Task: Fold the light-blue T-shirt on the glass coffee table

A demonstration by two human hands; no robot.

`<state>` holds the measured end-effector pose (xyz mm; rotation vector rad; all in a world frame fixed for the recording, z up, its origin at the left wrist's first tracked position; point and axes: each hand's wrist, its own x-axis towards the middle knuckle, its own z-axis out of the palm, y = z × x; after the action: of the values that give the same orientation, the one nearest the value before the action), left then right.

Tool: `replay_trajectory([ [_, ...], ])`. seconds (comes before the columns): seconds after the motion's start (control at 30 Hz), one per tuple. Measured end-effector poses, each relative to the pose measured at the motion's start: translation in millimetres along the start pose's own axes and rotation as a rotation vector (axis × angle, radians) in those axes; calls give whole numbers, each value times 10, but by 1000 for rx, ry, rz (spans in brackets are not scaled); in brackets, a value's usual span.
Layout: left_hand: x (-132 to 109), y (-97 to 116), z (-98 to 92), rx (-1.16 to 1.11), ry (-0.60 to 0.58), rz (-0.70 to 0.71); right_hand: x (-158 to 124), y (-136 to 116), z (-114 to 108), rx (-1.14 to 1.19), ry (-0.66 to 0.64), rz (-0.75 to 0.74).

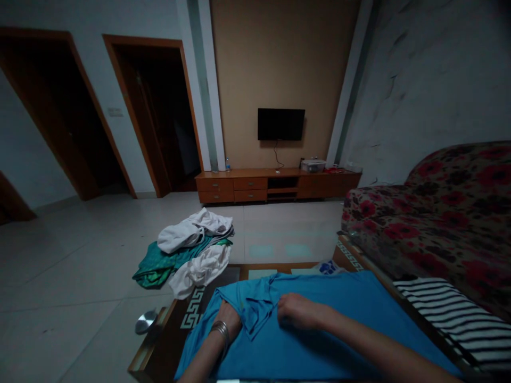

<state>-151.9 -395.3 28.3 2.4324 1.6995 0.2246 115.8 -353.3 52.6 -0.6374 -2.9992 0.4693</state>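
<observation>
left hand (pixel 228 319): lower centre-left of the frame, palm down and spread flat on a blue shirt (pixel 319 340), no grip on the cloth visible, metal bangle (pixel 221 331) around the wrist. right hand (pixel 297 311): just right of centre at the bottom, fingers half curled, knuckles up, resting at the edge of a folded flap of the shirt (pixel 255 314); whether the fingers pinch the cloth, impossible to tell. flap lying between the two hands, touching both.

shirt spread across a low wooden table (pixel 157 346) with a greek-key inlay (pixel 191 308) along its edge, filling the bottom of the frame. black-and-white striped cloth (pixel 447 314) at lower right, just beside the shirt, draped along the table edge. red floral sofa (pixel 435 223) along the right side.

on the tiled floor, left of the table: heap of white and teal clothes (pixel 187 250); round metal object (pixel 146 322) near the table corner. far wall, upper centre: wall-mounted black tv (pixel 280 124) above a long wooden cabinet (pixel 275 186) holding a plastic box (pixel 313 166) and a small bottle (pixel 228 165). two dark doorways (pixel 151 117) at upper left.
</observation>
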Motion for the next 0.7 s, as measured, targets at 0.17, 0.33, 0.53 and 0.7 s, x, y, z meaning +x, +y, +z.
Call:
replay_trajectory([
  [0.17,21,-23,95,8,26,-51,130,221,-42,169,226,435],
  [0.33,48,-78,170,-2,32,-15,468,28,54,96,410,458],
  [0.53,32,-33,100,-53,40,-35,593,-143,263,-73,527,560],
  [0.7,55,-56,115,-144,52,-67,256,-51,343,99,766,632],
])
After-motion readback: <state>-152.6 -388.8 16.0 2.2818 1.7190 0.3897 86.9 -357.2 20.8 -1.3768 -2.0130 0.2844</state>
